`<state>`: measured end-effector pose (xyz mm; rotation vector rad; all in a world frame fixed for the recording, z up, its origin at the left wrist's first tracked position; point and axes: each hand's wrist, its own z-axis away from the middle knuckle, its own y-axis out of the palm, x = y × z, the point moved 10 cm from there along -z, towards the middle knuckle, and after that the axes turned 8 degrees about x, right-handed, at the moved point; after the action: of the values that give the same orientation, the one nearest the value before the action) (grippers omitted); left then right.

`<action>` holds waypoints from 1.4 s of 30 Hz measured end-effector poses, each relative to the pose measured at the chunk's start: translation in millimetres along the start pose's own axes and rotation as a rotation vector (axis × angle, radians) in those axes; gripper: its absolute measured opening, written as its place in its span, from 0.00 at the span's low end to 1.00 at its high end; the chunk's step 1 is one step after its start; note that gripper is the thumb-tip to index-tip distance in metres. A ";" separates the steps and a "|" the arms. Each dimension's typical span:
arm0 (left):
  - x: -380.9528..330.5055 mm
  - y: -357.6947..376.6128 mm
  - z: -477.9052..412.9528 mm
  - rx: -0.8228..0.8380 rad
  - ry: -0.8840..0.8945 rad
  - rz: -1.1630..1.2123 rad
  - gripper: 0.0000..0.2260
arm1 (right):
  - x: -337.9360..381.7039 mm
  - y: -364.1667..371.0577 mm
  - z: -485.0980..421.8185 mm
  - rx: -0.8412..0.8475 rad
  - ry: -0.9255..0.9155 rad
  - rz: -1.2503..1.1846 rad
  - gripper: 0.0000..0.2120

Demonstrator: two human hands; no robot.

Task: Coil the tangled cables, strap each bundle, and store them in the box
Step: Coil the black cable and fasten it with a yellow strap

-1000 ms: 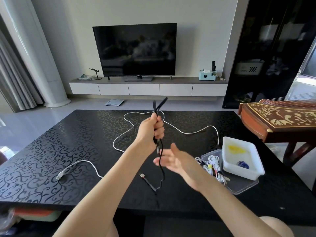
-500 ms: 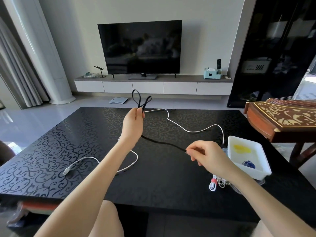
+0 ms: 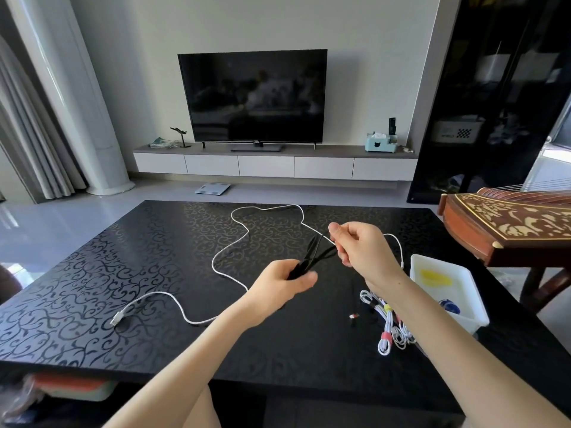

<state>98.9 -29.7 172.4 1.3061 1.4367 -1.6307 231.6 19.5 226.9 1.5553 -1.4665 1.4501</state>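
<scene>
head view: the left hand (image 3: 282, 284) is curled round a few folded loops of the black cable (image 3: 315, 257), held just above the worktop (image 3: 123, 273). the right hand (image 3: 366, 251) pinches a strand of the same cable between thumb and fingertips, so the two hands are near each other with the loops running between them. the cable's free end seems to hang down to a small plug (image 3: 353, 316) lying on the worktop below the right wrist, though the dark cord is hard to follow against the dark surface. judging by this, the black cable is partly coiled, with a tail to gather and no strap on it yet. a long white cable (image 3: 212, 261) lies loose and winding across the worktop, from its connector near the left front to the far edge and round toward the box; it is uncoiled and no hand touches it. beside the right forearm a bunch of white cable bundles (image 3: 386, 324) lies on the worktop, ringed with coloured straps, just beside the white box (image 3: 477, 291) but not in it. the box holds something yellow and something blue, too small to name. so some bundles look strapped, none of the cables is stored, and the black cable and the long white cable are left to finish.
</scene>
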 end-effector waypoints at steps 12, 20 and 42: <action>33.6 -17.0 2.0 -0.013 -0.149 0.013 0.16 | 0.2 -2.8 6.7 0.250 -0.055 0.667 0.06; 25.6 -4.1 -5.0 -0.047 -0.078 0.229 0.21 | 5.1 -2.6 7.3 0.022 -0.027 0.416 0.10; 11.4 26.4 -13.9 -0.005 -0.129 0.457 0.12 | -18.8 8.3 -3.7 -0.029 0.102 0.079 0.12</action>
<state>122.6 -20.9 152.9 1.3765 0.9747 -1.3733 226.0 27.1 208.3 1.3994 -1.4977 1.5228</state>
